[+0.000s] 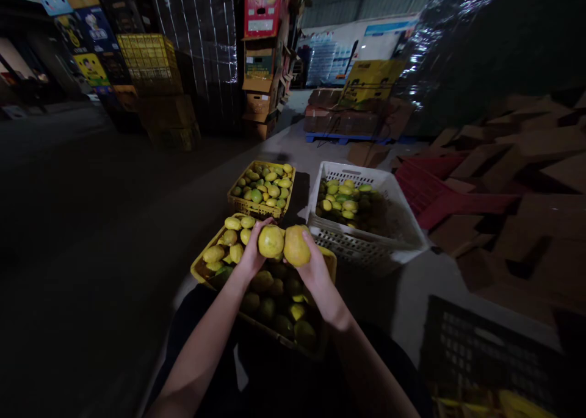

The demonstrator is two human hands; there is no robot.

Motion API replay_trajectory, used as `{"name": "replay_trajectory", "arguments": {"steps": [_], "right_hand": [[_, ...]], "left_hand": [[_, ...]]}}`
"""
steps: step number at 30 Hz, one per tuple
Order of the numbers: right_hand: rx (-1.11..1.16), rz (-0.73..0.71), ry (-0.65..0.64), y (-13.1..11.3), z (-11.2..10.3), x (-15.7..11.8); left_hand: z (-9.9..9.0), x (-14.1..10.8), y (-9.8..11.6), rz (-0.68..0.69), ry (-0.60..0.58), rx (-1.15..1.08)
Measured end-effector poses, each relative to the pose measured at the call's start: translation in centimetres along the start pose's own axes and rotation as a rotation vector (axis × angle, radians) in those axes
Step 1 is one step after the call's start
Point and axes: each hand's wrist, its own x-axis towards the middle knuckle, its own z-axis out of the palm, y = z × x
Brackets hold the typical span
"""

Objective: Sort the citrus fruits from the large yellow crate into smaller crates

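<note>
Yellow fruit (271,241): left grip (253,253) clasps one, right grip (317,269) another. Paired toward crate's (198,270) far edge, I judge, for comparing.

A round yellow fruit (271,241) and a golden fruit (296,246) are held side by side.

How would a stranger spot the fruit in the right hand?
Find the white crate, then the nearest yellow crate, left of it. Above that, the right hand holds the fruit, a deeper gold than the paler fruit in the left hand.
</note>
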Motion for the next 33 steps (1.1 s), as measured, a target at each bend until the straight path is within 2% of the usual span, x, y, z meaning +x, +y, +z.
{"name": "replay_trajectory", "arguments": {"steps": [6,10,13,16,18,23,28,33], "right_hand": [[-0.170,-0.105,0.037,-1.2,-0.9,-0.1],[-0.292,-0.165,0.002,-0.3,-2.1,-0.2],[-0.223,-0.178,0.029,0.4,-2.4,-0.2],[-0.060,-0.204,0.062,0.5,-2.1,0.0],[-0.015,-0.235,0.068,0.1,-1.6,0.1],[-0.107,-0.315,-0.011,-0.8,-0.9,0.1],[-0.165,-0.311,-0.003,-0.7,-0.8,0.2],[-0.169,-0.301,0.007,-0.5,-0.6,0.3]], "left_hand": [[-1.9,-1.3,0.7,-0.035,-0.237,0.394],[-2.8,-2.1,1.5,-0.039,-0.287,0.627],[-2.8,-2.6,1.6,0.048,-0.309,0.739],[-2.2,-2.8,1.4,0.183,-0.297,0.718],[-1.6,-2.7,1.1,0.217,-0.274,0.658],[-1.0,-2.1,0.1,0.186,-0.223,0.553],[-1.0,-1.8,-0.4,0.307,-0.180,0.466],[-0.8,-2.3,0.1,0.329,-0.200,0.494]]}}
